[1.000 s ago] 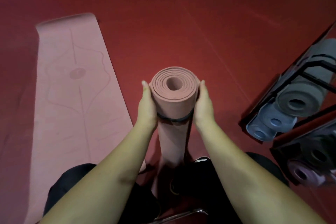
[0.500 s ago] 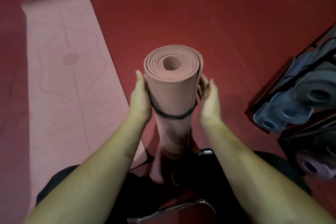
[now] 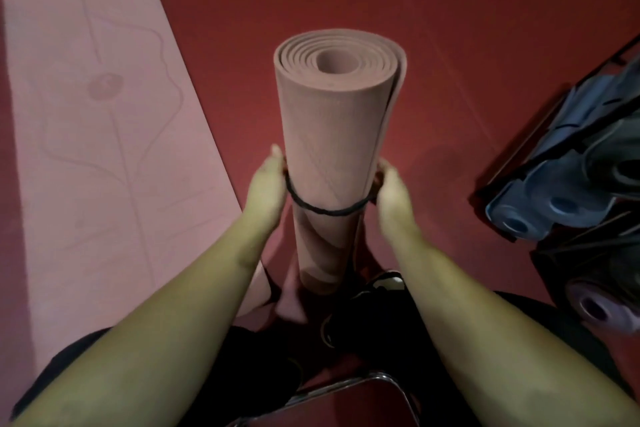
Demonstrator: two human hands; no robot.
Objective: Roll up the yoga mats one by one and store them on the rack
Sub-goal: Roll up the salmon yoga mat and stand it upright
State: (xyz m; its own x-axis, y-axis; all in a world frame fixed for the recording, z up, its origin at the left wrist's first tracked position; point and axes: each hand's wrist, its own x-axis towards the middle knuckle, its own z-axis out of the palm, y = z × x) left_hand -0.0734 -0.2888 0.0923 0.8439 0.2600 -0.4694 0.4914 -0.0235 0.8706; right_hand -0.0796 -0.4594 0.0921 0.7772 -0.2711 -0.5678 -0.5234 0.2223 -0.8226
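Observation:
A rolled pink yoga mat [image 3: 337, 135] stands upright on its end between my knees, its spiral top facing me. A black elastic band [image 3: 327, 210] circles it partway down. My left hand [image 3: 266, 185] presses the mat's left side at the band, and my right hand [image 3: 391, 191] holds the right side, fingers at the band. A second pink mat [image 3: 100, 135] lies flat and unrolled on the floor to the left. The black rack [image 3: 585, 163] at the right holds rolled blue, grey and purple mats.
Red floor [image 3: 433, 28] stretches beyond the mat. My black shoe [image 3: 374, 291] sits beside the roll's base. A chrome chair-frame edge [image 3: 349, 388] shows at the bottom. A purple rolled mat [image 3: 602, 307] lies on the rack's lower tier.
Both hands have slid down the upright roll, pushing the black band from near the top to partway down. The view has moved closer over the mat.

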